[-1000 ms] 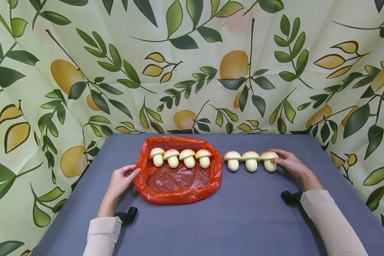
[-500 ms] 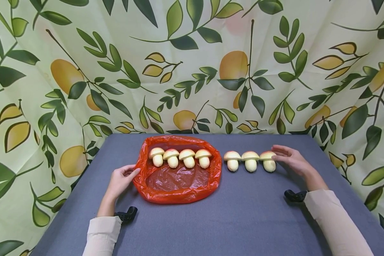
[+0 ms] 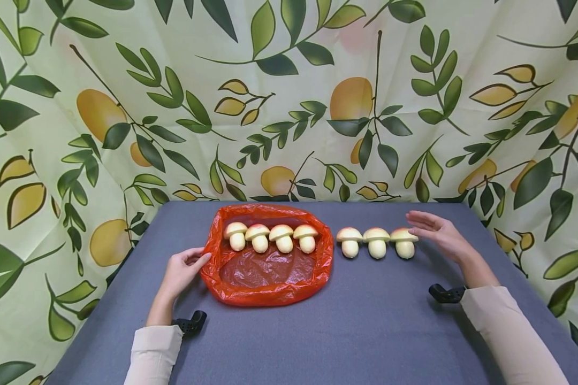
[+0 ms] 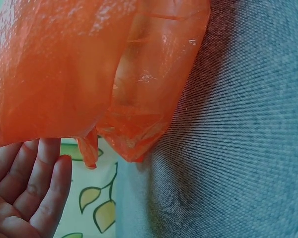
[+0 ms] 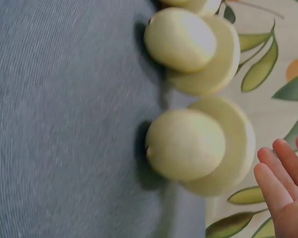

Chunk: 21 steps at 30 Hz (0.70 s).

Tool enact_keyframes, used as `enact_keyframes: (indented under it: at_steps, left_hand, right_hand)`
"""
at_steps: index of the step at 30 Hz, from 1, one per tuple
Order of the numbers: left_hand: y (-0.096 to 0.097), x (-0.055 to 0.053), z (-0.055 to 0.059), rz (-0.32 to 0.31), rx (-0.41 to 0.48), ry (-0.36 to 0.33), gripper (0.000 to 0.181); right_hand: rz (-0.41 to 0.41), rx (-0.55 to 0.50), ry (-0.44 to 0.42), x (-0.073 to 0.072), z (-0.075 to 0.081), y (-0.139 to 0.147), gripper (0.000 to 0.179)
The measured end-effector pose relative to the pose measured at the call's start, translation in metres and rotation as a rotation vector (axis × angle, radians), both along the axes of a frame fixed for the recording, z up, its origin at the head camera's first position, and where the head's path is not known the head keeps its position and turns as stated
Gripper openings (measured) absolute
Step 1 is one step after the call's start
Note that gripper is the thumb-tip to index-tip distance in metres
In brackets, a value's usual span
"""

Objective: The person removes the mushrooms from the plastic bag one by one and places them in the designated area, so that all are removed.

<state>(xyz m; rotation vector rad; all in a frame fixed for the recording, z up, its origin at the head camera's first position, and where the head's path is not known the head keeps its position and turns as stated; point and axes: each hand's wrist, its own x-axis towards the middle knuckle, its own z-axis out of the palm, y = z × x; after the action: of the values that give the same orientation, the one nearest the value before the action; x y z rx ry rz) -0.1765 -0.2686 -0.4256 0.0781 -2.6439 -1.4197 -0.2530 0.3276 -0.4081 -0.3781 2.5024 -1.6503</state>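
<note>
Toward the far edge of the blue-grey, fabric-covered table: four inside, three outside

From my remote seat I see a crinkled, translucent red plastic bag left of the table's centre, its mouth open upward. Inside, along the side nearest the far edge, four pale-yellow, round-capped mushrooms with red-tinged tops lie in a row. Three matching mushrooms line up outside, between the bag and the table's right edge. All seven stems face the near edge.

I have the left hand at the bag's left side, thumb and fingertips pinching the rim; my left wrist view shows red plastic hiding most of the fingertips.

The right hand is spread, fingers extended, just beside the rightmost mushroom. My right wrist view shows those fingers apart from the cap; whether the thumb touches it, I cannot tell.

Behind the far edge hangs a pale cloth printed with green leaves and orange fruit.
</note>
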Motion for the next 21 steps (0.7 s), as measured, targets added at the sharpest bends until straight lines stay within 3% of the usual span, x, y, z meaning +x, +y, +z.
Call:
enact_keyframes:
  at_steps: [14, 21]
  left_hand:
    - [0.001, 0.002, 0.001, -0.003, -0.004, 0.013, 0.036]
    - [0.0, 0.002, 0.001, -0.003, -0.005, 0.013, 0.036]
  right_hand:
    - [0.058, -0.037, -0.002, 0.01, 0.014, -0.032, 0.061]
    - [0.115, -0.099, 0.022, 0.011, 0.015, -0.044, 0.054]
